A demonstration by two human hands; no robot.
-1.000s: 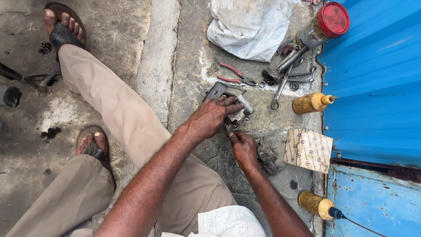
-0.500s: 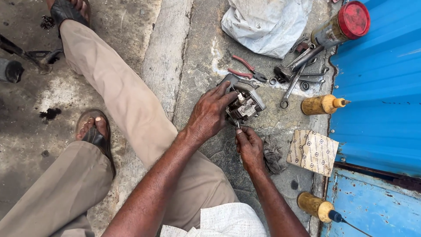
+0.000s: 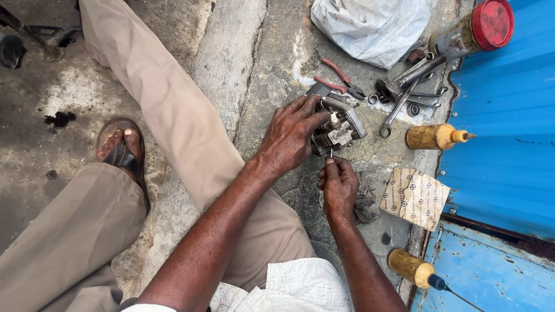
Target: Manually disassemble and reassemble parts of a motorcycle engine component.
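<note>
The left hand [image 3: 289,136] clamps a grey cast-metal engine part [image 3: 338,124] on the concrete floor [image 3: 277,63]. The right hand [image 3: 338,188] pinches a thin metal tool [image 3: 330,153] into its underside. Fitting or adjustment appears underway; the next move likely calls for steady bracing.

Rough grey concrete floor [image 3: 277,69], cracked and oil-stained at far left, under flat daylight; a blue corrugated metal wall [image 3: 509,133] stands along the right side
</note>
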